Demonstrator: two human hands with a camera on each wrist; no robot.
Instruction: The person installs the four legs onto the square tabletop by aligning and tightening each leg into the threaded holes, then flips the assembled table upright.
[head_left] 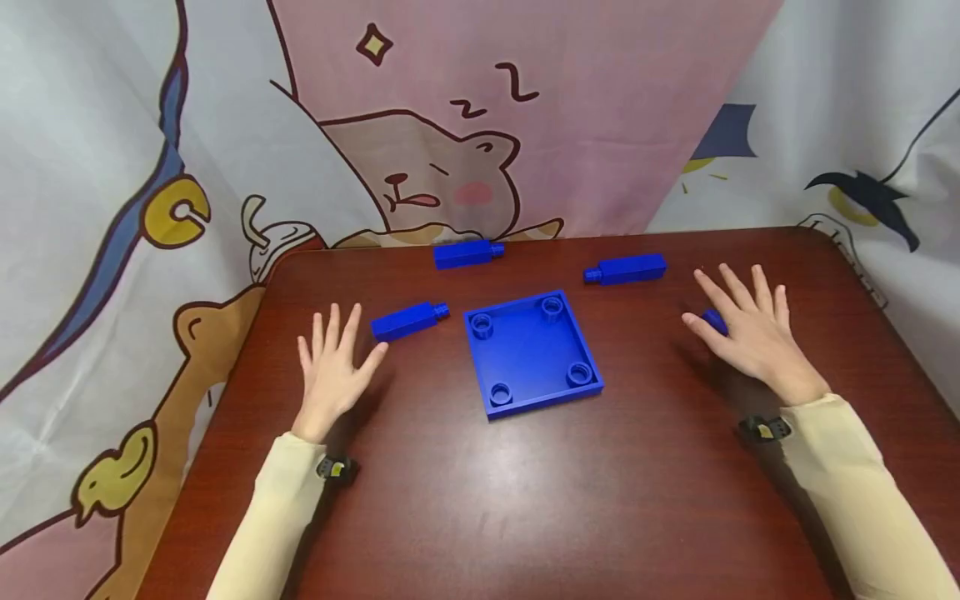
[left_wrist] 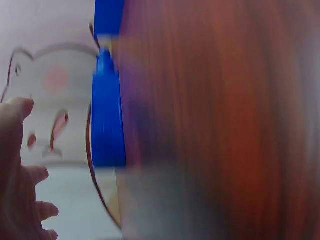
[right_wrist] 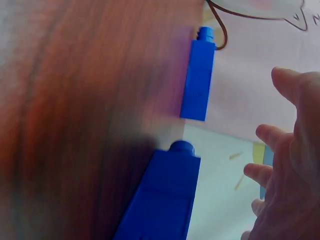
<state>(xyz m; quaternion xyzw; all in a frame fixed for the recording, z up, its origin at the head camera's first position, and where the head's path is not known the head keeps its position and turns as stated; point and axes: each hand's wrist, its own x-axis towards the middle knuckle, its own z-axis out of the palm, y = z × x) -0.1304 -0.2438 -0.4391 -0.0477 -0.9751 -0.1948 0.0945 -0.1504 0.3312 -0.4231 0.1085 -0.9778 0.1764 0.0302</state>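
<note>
A blue square plate (head_left: 528, 354) with a raised rim lies mid-table, a round socket in each corner. My left hand (head_left: 330, 375), fingers spread, is just left of a blue square bar (head_left: 405, 322) with a narrow ridged end; that bar also shows in the left wrist view (left_wrist: 107, 120). Fingers also spread, my right hand (head_left: 753, 333) is over another blue bar (head_left: 715, 322), mostly hidden in the head view but larger in the right wrist view (right_wrist: 160, 195). Neither hand holds anything.
Two more blue bars lie toward the back of the brown table (head_left: 525, 517): one at back centre (head_left: 461, 254), one at back right (head_left: 632, 269). A printed cartoon curtain (head_left: 585, 108) hangs behind the table and along its sides.
</note>
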